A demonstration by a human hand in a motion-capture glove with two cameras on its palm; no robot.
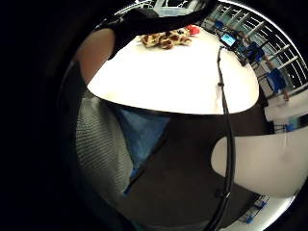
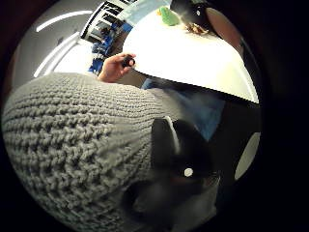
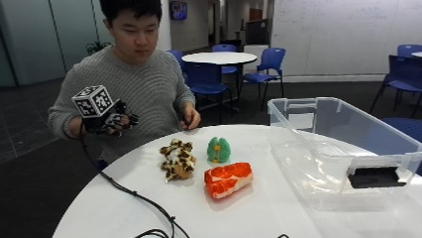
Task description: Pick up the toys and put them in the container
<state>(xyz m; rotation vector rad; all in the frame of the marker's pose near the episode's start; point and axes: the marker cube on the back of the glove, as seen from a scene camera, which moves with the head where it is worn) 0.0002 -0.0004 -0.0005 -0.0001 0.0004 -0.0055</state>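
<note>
Three toys lie together on the round white table (image 3: 264, 213): a brown spotted plush (image 3: 177, 159), a green ribbed toy (image 3: 219, 149) and a red and white toy (image 3: 228, 179). To their right stands a clear plastic container (image 3: 316, 168), with nothing in it. My gloved right hand (image 3: 109, 121) is raised off the table in front of the person's chest, left of the toys and well apart from them, fingers loosely curled and holding nothing. From the palm views I see the plush (image 1: 166, 38), the red toy (image 1: 194, 30) and the green toy (image 2: 169, 15) far across the table.
The bare left hand (image 3: 189, 119) rests at the table's far edge and holds a small black object (image 2: 128, 61). The grey sweater (image 2: 72, 140) is close to my palm. Blue chairs (image 3: 264, 62) and another round table (image 3: 219, 58) stand behind.
</note>
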